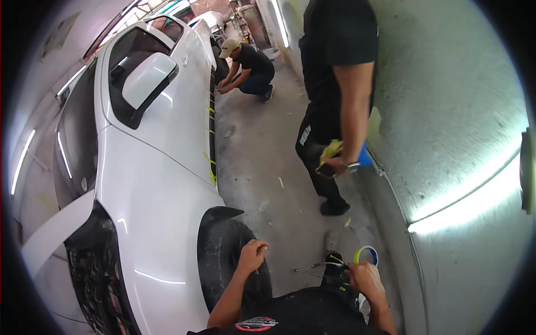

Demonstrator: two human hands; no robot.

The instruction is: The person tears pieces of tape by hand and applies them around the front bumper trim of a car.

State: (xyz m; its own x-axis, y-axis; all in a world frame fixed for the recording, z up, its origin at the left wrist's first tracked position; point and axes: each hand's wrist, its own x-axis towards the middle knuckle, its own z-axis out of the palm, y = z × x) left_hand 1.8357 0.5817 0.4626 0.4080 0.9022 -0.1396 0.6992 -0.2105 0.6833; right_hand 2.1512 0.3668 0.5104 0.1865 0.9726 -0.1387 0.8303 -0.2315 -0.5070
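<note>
My right hand (365, 277) is closed on a roll of yellow-green masking tape (358, 254), which stands up above the fingers. Thin bent metal rods (308, 272) stick out to the left of that hand, close to my leg; whether the hand holds them too, I cannot tell. My left hand (254, 257) is raised in front of the front tire (223, 251) of a white car (151, 167). Its fingers are curled together, and what they hold, if anything, is hidden.
A standing person (340, 84) on the right carries something yellow and blue. Farther back, another person (254, 67) crouches by the car's side, where yellow tape strips (211, 117) cross the dark sill. A wall with a light tube (469, 201) bounds the right.
</note>
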